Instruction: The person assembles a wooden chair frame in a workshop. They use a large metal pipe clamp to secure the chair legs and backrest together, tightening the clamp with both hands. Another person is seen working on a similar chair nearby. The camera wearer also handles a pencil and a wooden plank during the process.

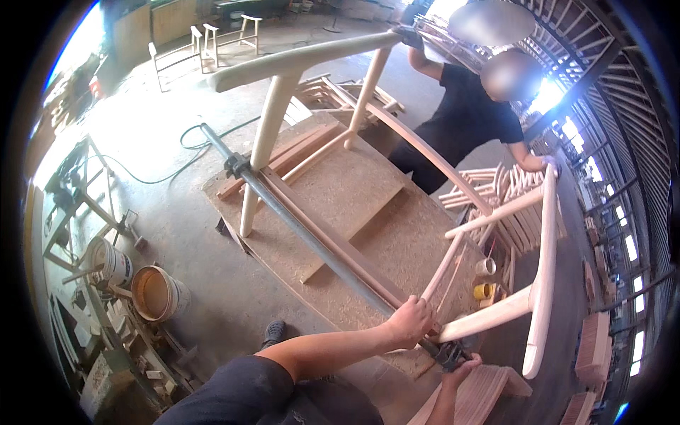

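Note:
A long metal pipe clamp (pixel 304 237) lies along the near long rail of a pale wooden chair or bench frame (pixel 414 145), which rests on a worktable (pixel 368 173). Its far jaw (pixel 237 165) sits against a leg on the left. My left hand (pixel 413 321) is closed over the bar beside the frame's near right leg; its fingertips partly hide the grip. Lower right, my right hand (pixel 462 370) is curled around the clamp's dark end jaw (pixel 449 354). A co-worker across the table has one gloved hand (pixel 407 37) on the upper left rail and another (pixel 551 164) on the right rail.
Buckets (pixel 159 292) and scrap wood stand on the floor at left. Stacked wooden parts (pixel 506 191) and small cups (pixel 485 266) are beyond the table's right side. A curved wooden piece (pixel 482 397) is below my right hand. A cable (pixel 177 170) crosses the floor.

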### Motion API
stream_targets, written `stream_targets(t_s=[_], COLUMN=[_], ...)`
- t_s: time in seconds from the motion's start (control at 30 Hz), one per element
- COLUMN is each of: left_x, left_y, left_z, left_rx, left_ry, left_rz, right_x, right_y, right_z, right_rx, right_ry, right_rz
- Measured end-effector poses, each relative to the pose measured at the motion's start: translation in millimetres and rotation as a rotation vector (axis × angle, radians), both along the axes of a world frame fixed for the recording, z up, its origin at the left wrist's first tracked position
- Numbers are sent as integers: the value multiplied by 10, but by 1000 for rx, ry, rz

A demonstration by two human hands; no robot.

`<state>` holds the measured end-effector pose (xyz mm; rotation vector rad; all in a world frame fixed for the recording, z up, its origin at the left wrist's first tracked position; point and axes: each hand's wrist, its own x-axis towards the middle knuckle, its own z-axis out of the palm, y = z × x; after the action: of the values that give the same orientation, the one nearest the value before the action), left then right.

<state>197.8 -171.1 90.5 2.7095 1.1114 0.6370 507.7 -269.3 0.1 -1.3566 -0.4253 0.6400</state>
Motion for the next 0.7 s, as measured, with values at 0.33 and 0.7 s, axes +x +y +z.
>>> stream_targets(t_s=[0.33,0.7], left_x=[-20,146], left_y=[14,34], left_z=[179,96], left_rx=[-164,28], left_ry=[8,-87], left_rz=[-25,-11], right_x=[-305,-324], right_y=[24,-135], right_z=[417,331], right_rx=[-273,-114], right_ry=[199,-135], right_rz=[-52,145])
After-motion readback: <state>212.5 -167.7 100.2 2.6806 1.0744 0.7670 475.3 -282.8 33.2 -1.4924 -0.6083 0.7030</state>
